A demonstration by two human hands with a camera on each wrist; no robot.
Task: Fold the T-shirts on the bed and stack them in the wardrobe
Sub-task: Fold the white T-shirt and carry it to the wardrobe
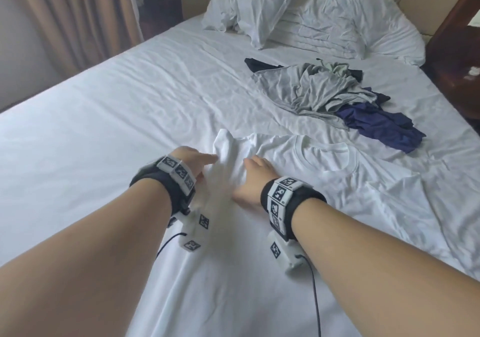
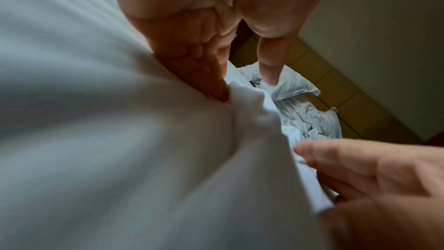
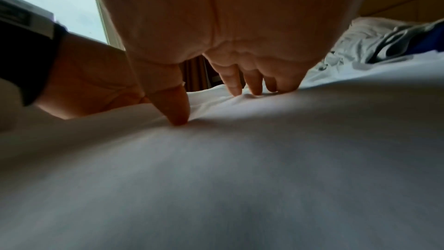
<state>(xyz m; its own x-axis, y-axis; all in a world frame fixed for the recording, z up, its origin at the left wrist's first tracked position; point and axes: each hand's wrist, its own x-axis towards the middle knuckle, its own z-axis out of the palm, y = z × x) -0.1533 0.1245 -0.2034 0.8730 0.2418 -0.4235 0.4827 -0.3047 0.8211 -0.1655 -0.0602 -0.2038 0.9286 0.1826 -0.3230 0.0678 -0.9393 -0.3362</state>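
A white T-shirt (image 1: 324,180) lies spread on the white bed (image 1: 104,129), collar toward the pillows. My left hand (image 1: 189,160) has its fingers (image 2: 211,83) straight and pushed in under a raised fold of the shirt (image 1: 224,144), thumb standing apart. Right beside that fold, my right hand (image 1: 253,178) presses its thumb and fingertips (image 3: 236,91) down on the shirt's cloth (image 3: 240,159). In the left wrist view my right hand (image 2: 360,174) shows at the fold's edge. A heap of a grey T-shirt (image 1: 311,90) and a navy one (image 1: 381,123) lies farther right.
Two white pillows (image 1: 259,6) lean at the headboard. A dark wooden bedside table (image 1: 457,58) stands at the right edge, brown curtains (image 1: 78,12) at the left. Black cables (image 1: 315,297) trail from my wrist cameras across the shirt's lower part.
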